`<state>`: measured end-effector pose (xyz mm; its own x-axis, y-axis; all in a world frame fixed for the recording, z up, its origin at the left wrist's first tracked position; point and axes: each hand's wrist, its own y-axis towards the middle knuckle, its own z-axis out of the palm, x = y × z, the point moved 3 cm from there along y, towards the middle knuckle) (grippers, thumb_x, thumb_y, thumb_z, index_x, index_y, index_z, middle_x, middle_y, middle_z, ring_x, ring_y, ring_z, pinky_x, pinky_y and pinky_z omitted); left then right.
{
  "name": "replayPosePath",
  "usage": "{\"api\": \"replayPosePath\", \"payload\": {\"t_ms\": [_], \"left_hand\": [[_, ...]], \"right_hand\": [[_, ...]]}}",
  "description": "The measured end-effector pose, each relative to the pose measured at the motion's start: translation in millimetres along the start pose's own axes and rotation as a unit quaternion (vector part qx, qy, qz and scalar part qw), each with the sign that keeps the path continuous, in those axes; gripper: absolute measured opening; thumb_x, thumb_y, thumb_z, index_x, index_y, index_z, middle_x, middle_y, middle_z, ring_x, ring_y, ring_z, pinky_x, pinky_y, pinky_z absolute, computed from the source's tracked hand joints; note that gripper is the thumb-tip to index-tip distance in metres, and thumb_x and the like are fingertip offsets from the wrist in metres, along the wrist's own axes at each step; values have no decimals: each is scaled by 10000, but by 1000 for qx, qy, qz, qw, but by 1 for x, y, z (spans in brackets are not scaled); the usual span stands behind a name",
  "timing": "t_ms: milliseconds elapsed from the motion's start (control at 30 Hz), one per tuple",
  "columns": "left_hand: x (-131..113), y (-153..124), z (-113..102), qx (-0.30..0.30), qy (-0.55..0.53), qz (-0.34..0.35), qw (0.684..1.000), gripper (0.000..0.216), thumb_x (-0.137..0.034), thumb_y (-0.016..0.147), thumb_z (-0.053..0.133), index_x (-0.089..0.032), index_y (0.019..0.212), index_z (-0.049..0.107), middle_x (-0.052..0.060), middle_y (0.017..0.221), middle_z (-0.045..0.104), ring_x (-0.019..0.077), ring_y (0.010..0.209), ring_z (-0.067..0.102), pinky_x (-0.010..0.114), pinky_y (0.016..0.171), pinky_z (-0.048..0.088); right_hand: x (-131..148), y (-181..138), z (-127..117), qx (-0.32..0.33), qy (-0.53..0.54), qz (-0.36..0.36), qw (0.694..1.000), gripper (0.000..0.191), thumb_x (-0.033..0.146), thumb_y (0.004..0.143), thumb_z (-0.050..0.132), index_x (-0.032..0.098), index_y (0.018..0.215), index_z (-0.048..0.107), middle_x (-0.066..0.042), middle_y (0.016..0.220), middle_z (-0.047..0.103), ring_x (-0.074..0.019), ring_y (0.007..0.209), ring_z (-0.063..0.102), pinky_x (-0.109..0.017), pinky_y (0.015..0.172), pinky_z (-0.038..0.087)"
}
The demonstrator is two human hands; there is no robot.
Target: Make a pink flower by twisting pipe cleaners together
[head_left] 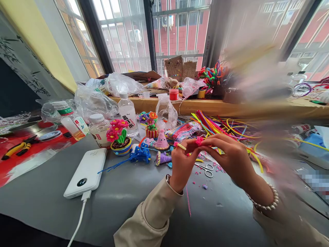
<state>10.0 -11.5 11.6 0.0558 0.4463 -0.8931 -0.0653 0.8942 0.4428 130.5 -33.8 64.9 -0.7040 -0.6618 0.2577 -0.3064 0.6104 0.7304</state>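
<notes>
My left hand (pixel 183 163) and my right hand (pixel 228 154) meet above the table with fingertips pinched together. Between them is a small bright pink pipe-cleaner piece (pixel 199 140), bent into loops and partly hidden by the fingers. A thin pink stem (pixel 189 202) hangs below my left hand; whether it joins that piece I cannot tell. A pale yellow band with a pink tip (pixel 181 146) is around a finger of my left hand. Just behind the hands are small scissors (pixel 207 168), a purple cone (pixel 163 158), a pink cone figure (pixel 161 140) and blue pipe-cleaner flowers (pixel 140 153).
A white power bank (pixel 87 171) with a cable lies at left. Behind it stand a pink-flower pot (pixel 121 147), a jar (pixel 99 132) and a water bottle (pixel 128 115). Loose pipe cleaners (pixel 205 120) spread at the back. Yellow-handled pliers (pixel 19 149) lie far left. A blur covers the right.
</notes>
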Motion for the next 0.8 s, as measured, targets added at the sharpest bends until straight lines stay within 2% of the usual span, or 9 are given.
{"api": "replayPosePath", "payload": {"t_ms": [167, 400, 800], "left_hand": [[5, -1, -1, -16, 35, 3, 999, 283, -305, 663, 609, -169, 911, 615, 61, 822, 666, 160, 726, 621, 266, 671, 500], [5, -1, 1, 16, 8, 8, 1000, 238, -292, 669, 600, -164, 866, 634, 55, 812, 669, 161, 730, 615, 274, 683, 496], [1, -2, 3, 52, 43, 5, 998, 187, -281, 659, 610, -192, 820, 646, 35, 767, 676, 160, 698, 624, 279, 681, 499]], "right_hand": [[-2, 0, 1, 3, -5, -13, 1000, 99, 217, 754, 552, 158, 773, 629, -56, 768, 631, -155, 717, 574, -281, 652, 466], [-5, 1, 0, 21, 13, 7, 1000, 85, 213, 748, 555, 176, 751, 632, -39, 758, 644, -151, 708, 591, -276, 654, 475], [-15, 7, -3, 111, 91, 70, 987, 60, 199, 718, 584, 183, 703, 640, -1, 662, 647, -119, 604, 579, -226, 572, 456]]}}
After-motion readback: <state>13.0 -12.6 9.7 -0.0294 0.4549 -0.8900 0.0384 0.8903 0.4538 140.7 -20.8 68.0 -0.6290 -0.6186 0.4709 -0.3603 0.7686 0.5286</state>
